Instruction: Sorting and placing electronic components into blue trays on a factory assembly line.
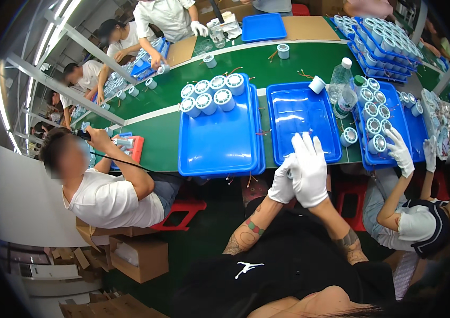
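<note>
Landmark: center tray (pixel 301 114), the blue one in front of you on the green table (pixel 156 135). Your right hand (pixel 310 169), white glove, is at the center tray's near edge, fingers straight, extended and pointing away from you. It's laid against your left hand (pixel 282 181), also gloved, just left of it at the same edge. Left fingers mostly hidden behind the right hand; can't tell whether they're curled or gripping. Can't tell if either glove touches the tray.

Nearest part: one pale-blue cylinder (pixel 317 85), tilted, at the center tray's far right corner, wires out.

Left of center tray: tray stack (pixel 217 143), seven cylinders grouped on its far half. Right of center tray: loose cylinder (pixel 348 137) just beside it, plus white-capped bottle (pixel 339 82) and green-capped bottle (pixel 345 102) near its far right corner. Further right: loaded tray (pixel 401 117) with rows of cylinders, a co-worker's gloved hand (pixel 400 152) at its near side. Beyond center tray: lone upright cylinder (pixel 283 51), then far tray (pixel 263 27). Well left of center tray: seated co-worker (pixel 113 196), arm raised.
</note>
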The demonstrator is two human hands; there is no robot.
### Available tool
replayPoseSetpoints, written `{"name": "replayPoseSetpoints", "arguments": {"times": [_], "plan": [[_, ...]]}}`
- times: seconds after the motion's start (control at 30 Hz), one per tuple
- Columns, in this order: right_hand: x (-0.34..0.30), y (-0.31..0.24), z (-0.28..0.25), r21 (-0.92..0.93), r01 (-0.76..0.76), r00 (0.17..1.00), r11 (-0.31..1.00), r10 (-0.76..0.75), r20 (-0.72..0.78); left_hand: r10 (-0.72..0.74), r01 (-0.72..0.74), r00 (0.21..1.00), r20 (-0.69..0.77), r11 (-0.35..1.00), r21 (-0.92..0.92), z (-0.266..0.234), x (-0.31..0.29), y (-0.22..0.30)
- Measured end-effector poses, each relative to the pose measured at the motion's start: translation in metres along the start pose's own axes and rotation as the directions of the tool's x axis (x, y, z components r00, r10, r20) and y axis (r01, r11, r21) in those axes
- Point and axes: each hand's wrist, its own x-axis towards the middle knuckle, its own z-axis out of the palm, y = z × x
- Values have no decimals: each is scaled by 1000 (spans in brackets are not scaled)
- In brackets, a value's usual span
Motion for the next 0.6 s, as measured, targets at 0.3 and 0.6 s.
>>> {"name": "replayPoseSetpoints", "arguments": {"times": [0.3,0.6], "plan": [[19,-10,11,66,28,995,997,-21,-100,52,-25,990,131,979,-202,22,7,10],[47,14,8,78,183,952,980,-196,233,-22,49,994,103,961,-271,26,4,13]]}}
